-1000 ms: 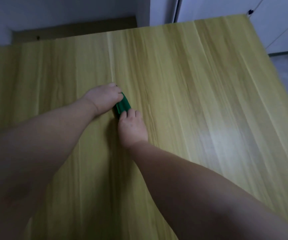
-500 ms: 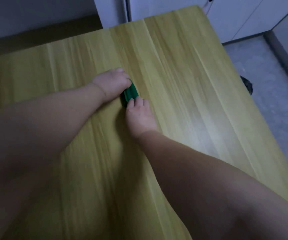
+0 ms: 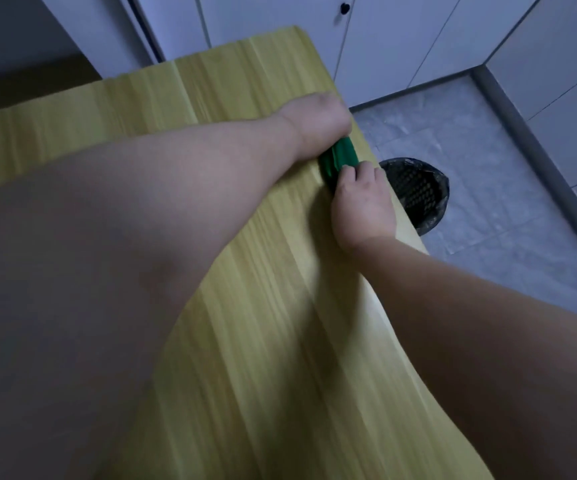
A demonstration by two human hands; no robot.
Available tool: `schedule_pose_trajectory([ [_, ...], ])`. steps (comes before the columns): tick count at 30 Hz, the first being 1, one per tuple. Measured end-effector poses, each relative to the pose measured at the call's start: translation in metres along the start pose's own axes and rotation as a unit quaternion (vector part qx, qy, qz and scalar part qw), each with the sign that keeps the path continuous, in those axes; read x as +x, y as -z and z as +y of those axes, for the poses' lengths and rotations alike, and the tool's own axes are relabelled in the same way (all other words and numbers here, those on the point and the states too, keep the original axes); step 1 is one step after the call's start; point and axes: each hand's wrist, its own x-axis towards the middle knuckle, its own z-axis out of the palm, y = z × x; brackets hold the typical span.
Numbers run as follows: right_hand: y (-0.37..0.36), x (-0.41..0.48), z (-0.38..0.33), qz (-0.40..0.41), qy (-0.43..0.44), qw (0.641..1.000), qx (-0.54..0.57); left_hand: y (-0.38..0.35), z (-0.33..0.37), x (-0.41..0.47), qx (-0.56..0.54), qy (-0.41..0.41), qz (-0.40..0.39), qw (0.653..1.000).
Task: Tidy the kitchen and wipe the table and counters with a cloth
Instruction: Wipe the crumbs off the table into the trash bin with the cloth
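Your left hand sits on the far end of the green cloth; fingers hidden, can't tell the grip. Your right hand curls its fingers over the near end. Cloth lies at the tabletop's right edge, black bin on the floor beside.

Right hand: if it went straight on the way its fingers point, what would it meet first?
The green cloth: fingers of the right hand touch its near end on the table. Just beyond lies the left hand; depth is unclear.
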Motion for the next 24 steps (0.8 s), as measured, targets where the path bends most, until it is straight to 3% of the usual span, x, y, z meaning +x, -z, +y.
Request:
schedule_pose_trajectory([
  [8, 0.005, 0.014, 0.035, -0.004, -0.024, 1.0, -0.017, 0.013, 0.017, 0.038, 0.048, -0.033, 0.019, 0.998],
  [14, 0.018, 0.012, 0.024, -0.03, -0.032, 0.999, -0.011, 0.019, 0.015, 0.014, 0.024, 0.0, 0.042, 0.999],
  [24, 0.038, -0.047, -0.129, -0.039, 0.072, 0.995, 0.052, -0.015, -0.053, -0.165, 0.004, 0.033, 0.029, 0.999],
])
